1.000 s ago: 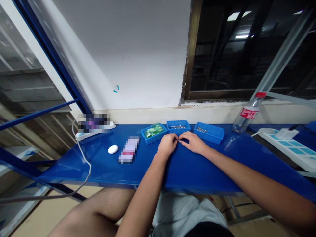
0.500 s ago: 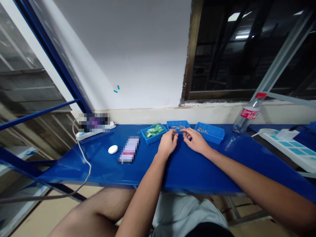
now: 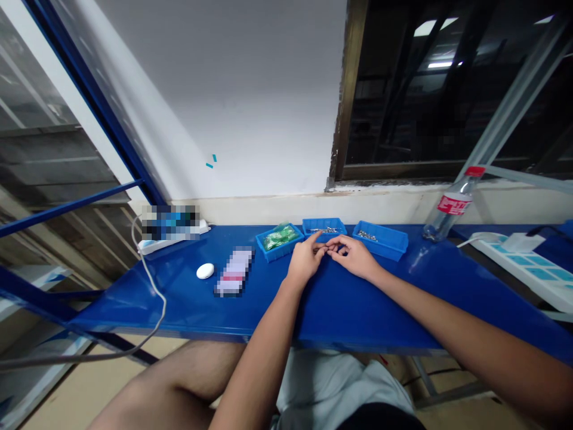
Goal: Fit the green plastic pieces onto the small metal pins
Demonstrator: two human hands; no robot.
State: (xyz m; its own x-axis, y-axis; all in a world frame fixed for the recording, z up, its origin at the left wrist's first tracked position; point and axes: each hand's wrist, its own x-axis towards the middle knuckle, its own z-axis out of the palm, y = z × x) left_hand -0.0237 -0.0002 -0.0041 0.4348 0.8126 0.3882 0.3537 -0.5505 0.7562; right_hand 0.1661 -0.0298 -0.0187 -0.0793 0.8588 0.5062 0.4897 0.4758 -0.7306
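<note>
My left hand (image 3: 307, 258) and my right hand (image 3: 352, 255) meet fingertip to fingertip over the blue table, just in front of the middle blue bin (image 3: 324, 227). Both hands are closed in a pinch, and whatever sits between the fingers is too small to make out. Thin metal pieces (image 3: 329, 230) lie in the middle bin. To its right, another blue bin (image 3: 389, 245) holds small shiny metal parts (image 3: 367, 235). On the left, a third bin (image 3: 271, 256) contains green plastic packets (image 3: 280, 237).
A phone-like slab (image 3: 235, 272), blurred out, and a white round case (image 3: 205, 271) lie left on the table (image 3: 380, 310). A bottle with a red cap (image 3: 453, 206) stands at the back right, near a white power strip (image 3: 537, 266). A grey cable (image 3: 162, 304) hangs over the left edge.
My hands have come together, the right hand moving slightly left so that its fingertips touch those of the left. My left index finger now points up and outward.
</note>
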